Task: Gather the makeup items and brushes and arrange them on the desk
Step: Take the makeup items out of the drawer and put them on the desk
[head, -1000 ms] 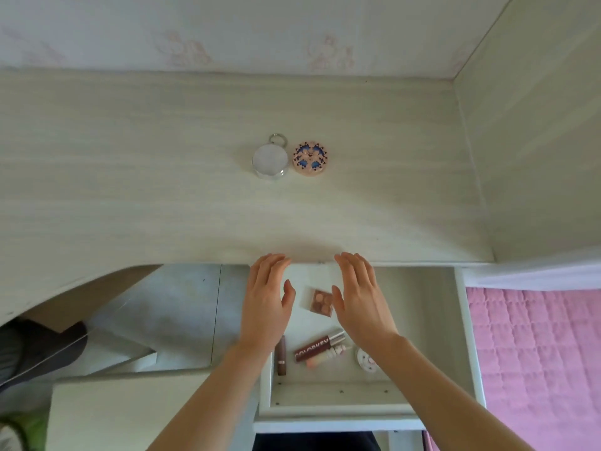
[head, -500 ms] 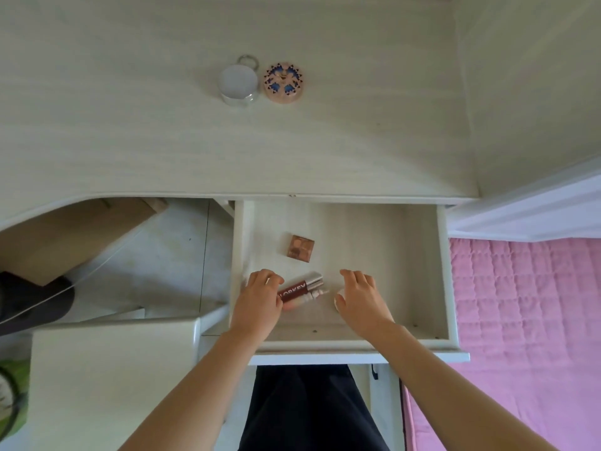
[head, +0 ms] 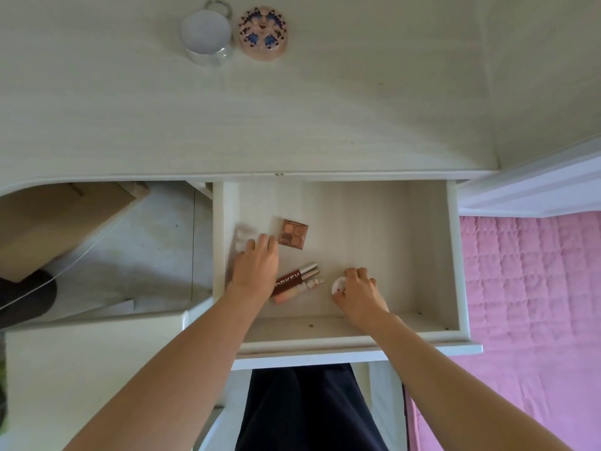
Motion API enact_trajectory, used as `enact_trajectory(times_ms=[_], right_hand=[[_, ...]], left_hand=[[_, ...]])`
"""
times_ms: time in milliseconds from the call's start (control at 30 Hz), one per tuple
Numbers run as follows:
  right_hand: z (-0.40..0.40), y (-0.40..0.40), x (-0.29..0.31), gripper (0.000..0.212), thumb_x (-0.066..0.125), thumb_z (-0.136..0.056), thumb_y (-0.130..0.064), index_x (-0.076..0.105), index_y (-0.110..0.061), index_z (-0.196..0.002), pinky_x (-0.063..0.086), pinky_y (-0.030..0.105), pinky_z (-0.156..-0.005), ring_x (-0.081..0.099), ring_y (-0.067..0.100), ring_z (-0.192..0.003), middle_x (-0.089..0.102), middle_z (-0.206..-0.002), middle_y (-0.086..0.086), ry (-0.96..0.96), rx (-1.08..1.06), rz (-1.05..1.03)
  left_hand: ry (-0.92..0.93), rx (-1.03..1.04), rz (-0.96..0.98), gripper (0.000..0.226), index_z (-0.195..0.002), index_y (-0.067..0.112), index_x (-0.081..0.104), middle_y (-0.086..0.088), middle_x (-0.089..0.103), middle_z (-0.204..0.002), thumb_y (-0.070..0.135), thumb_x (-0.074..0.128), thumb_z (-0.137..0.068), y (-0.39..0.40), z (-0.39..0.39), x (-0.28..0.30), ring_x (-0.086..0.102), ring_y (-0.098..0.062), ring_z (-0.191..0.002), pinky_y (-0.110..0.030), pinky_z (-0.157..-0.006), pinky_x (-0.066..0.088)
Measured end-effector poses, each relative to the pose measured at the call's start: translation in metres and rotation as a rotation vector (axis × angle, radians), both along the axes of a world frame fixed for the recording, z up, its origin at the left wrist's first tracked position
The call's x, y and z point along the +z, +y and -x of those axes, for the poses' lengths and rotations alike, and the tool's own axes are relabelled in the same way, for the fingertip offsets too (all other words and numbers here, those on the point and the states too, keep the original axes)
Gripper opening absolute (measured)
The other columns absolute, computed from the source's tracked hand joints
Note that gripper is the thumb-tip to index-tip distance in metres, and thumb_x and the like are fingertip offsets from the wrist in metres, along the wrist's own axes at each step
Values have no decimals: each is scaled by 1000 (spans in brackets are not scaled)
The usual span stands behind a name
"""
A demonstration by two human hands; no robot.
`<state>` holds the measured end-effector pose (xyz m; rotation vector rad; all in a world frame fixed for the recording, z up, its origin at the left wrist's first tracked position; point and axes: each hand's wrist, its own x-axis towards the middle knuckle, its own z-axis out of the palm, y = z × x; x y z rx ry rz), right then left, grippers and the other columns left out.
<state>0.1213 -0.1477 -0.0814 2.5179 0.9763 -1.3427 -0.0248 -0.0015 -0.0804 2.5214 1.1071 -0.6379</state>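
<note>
Two round compacts [head: 234,34] already sit on the desk [head: 325,109], beyond the open drawer [head: 453,255]. Inside it remain a palette [head: 292,233] and tubes [head: 300,279]. Left hand [head: 255,266] lies spread beside the palette; right hand [head: 359,292] pinches a small white round item [head: 338,284] (kind unclear). Mostly undone.

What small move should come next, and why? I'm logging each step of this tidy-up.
Probably lift the right hand with the small white round item it is curled around, up to the desk, beside the round compact. The left hand lies farther left in the open drawer; what it holds, if anything, is unclear.
</note>
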Motion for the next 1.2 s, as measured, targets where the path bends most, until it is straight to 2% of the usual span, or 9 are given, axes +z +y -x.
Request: enact_trajectory(times_ms=[133, 300, 433, 600, 767, 933, 1000, 1100, 1200], right_hand=[[2, 0, -7, 55, 57, -90, -33, 36, -11, -136, 49, 41, -86, 38, 33, -120, 34, -134, 11, -57, 17, -13], [0, -3, -11, 58, 63, -86, -34, 38, -11, -133, 50, 41, -87, 41, 31, -118, 37, -131, 10, -47, -1, -35], [-2, -4, -12, 61, 69, -83, -33, 39, -9, -130, 48, 42, -93, 40, 32, -118, 37, -130, 11, -8, -17, -24], [0, -7, -13, 64, 69, -83, -35, 35, -6, -129, 42, 39, -98, 39, 32, -119, 36, -130, 14, 9, -33, -37], [1, -10, -12, 65, 74, -79, -33, 34, -7, -124, 43, 39, -96, 44, 34, -113, 39, -123, 15, 42, -73, -31], [-4, -9, -5, 61, 78, -74, -29, 41, -11, -119, 49, 39, -88, 51, 34, -102, 36, -118, 12, 28, -187, -66], [-6, -8, -1, 59, 78, -73, -32, 45, -13, -118, 51, 37, -86, 54, 31, -96, 35, -117, 10, 58, -248, -85], [-7, -7, 7, 58, 76, -75, -33, 46, -16, -123, 51, 32, -82, 52, 25, -92, 37, -119, 7, 72, -316, -121], [-8, 0, 20, 61, 75, -75, -34, 45, -20, -126, 50, 29, -80, 50, 19, -94, 44, -117, 3, 118, -408, -153]], left_hand=[[-105, -27, -36, 71, -147, 11, 19, -9, 22, -152, 10, 57, -87, 11, -10, -15, 40, -30, -125, -40, -90, 49], [-159, -72, -15, 69, -150, 14, 16, -5, 15, -158, 22, 54, -93, 16, -30, -28, 18, -30, -143, -42, -110, 30], [-172, -115, -39, 62, -146, 10, 26, -7, 26, -151, 22, 54, -92, 18, -39, -36, 19, -27, -141, -37, -110, 28], [-198, -86, -69, 43, -128, 9, 45, -7, 47, -131, 14, 57, -87, 13, -43, -37, 34, -25, -130, -33, -104, 33], [-218, -46, -43, 44, -120, 9, 44, -8, 55, -117, 10, 65, -81, 5, -38, -33, 47, -26, -113, -34, -93, 40], [-369, 153, 137, 28, -107, 10, 48, -7, 58, -104, 1, 56, -82, -6, -21, -22, 50, -24, -96, -36, -74, 46], [-443, 279, 177, 24, -103, 11, 52, -5, 58, -102, -2, 55, -83, -10, -15, -16, 50, -21, -94, -31, -71, 44], [-505, 479, 230, 23, -100, 14, 56, 1, 58, -101, -1, 62, -83, -15, -7, -3, 52, -11, -89, -19, -73, 38], [-601, 675, 342, 22, -98, 19, 60, 5, 62, -99, 5, 68, -83, -17, -1, 17, 57, -7, -90, -19, -81, 42]])
